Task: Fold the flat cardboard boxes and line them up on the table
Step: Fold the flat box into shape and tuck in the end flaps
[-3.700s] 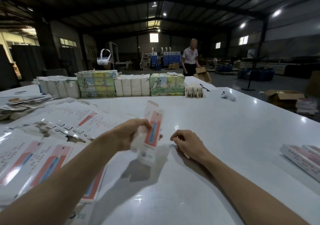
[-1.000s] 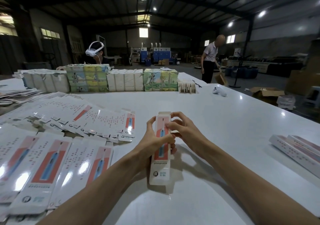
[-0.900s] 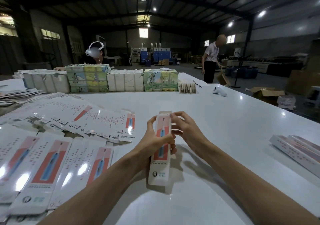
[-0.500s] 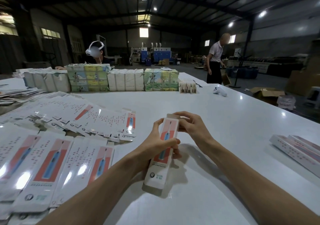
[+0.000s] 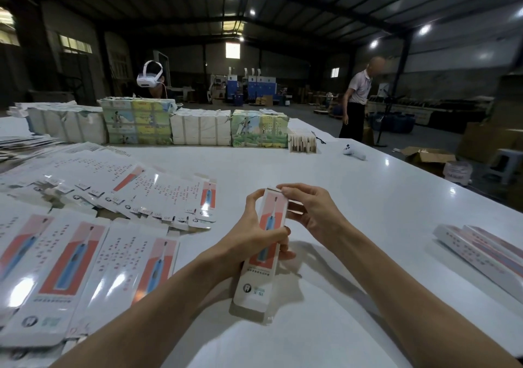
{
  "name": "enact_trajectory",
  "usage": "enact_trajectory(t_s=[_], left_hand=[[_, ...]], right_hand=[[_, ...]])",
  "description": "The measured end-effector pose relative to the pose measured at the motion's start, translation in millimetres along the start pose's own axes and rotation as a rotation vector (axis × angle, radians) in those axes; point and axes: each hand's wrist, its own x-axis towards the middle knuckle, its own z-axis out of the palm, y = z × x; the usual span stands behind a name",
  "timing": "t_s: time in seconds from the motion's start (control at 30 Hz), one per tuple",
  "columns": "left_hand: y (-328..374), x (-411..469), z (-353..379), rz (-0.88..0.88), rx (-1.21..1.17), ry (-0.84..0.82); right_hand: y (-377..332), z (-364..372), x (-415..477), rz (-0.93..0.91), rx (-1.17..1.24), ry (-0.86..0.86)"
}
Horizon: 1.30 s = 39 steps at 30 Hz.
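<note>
Box (image 5: 256,282) has tilted; left hand (image 5: 252,237) grips its middle, right hand (image 5: 314,212) its top.

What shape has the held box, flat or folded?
Folded: the box shows front and side faces. The left hand grips it; the right hand holds its top.

Flat boxes (image 5: 85,257) left, folded boxes (image 5: 481,254) right
</note>
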Motion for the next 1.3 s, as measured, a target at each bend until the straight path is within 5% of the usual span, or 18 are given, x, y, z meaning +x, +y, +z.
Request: enact_trajectory(t_s=[0.8,1.3], left_hand=[[6.5,-3.9,-1.1,0.044,0.116,-0.045],[3.2,-1.4,-8.5,-0.072,-0.145,0.037]], right_hand=[[-5.3,0.5,-6.0,0.056,-0.037,0.082],[4.0,13.2,-9.5,-0.028,-0.140,-0.050]])
